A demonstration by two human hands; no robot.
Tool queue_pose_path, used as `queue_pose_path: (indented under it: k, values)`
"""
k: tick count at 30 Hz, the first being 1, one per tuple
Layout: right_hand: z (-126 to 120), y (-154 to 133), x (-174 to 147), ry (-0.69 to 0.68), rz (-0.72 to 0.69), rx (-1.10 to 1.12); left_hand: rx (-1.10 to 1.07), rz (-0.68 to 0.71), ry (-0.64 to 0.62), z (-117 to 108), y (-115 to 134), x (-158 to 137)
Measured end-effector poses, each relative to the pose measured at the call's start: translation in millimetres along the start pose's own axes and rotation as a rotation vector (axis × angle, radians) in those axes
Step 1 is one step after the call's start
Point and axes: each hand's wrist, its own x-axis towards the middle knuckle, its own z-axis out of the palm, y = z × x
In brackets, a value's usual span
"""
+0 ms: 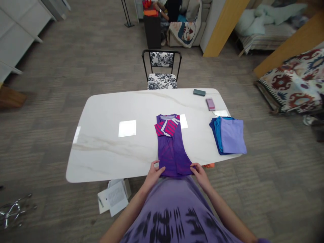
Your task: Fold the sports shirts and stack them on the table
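A purple shirt (pixel 167 152) lies on the white table, its sides folded inward into a long strip. Its pink-striped sleeves (pixel 168 127) cross near the collar, which points away from me. At the table's near edge, my left hand (pixel 155 171) pinches the left corner of the hem between thumb and fingers. My right hand (pixel 198 170) grips the hem's right corner the same way. Over to the right rests a stack of folded clothes (pixel 232 136), lavender on top with blue layers beneath.
On the white table (pixel 106 114), a dark case (pixel 199 92) and a phone (pixel 210 104) with a cable lie at the far right. A patterned chair (pixel 162 69) stands behind. Papers (pixel 115 197) sit below the near edge. Another person (pixel 172 11) sits in the background.
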Motion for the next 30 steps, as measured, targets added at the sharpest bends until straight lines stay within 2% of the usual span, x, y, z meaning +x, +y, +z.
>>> queue_pose_path:
  k: [2, 4, 7, 10, 13, 16, 19, 23, 26, 30]
  values:
    - [-5, -24, 27, -0.019, 0.076, 0.224, -0.011, 0.061, 0.000, -1, 34, 18]
    - [-8, -51, 75, -0.038, 0.098, 0.333, 0.020, 0.118, 0.035, 1, 76, 51]
    - [-6, -87, 179, -0.036, 0.069, 0.407, 0.069, 0.170, 0.105, 8, 146, 123]
    - [5, -106, 303, -0.038, 0.055, 0.424, 0.106, 0.158, 0.189, 16, 207, 214]
    - [22, -100, 416, -0.040, 0.081, 0.314, 0.192, 0.120, 0.292, 21, 241, 307]
    - [39, -73, 495, -0.027, 0.127, 0.104, 0.362, 0.090, 0.383, 18, 241, 382]
    - [50, -39, 534, -0.003, 0.172, -0.013, 0.537, 0.071, 0.453, 13, 225, 429]
    - [58, -13, 546, 0.031, 0.200, -0.223, 0.695, 0.070, 0.499, 16, 214, 464]
    - [63, -12, 547, -0.029, 0.165, -0.376, 0.720, 0.042, 0.497, 28, 216, 478]
    - [65, -23, 536, -0.132, 0.096, -0.280, 0.630, 0.019, 0.444, 47, 221, 469]
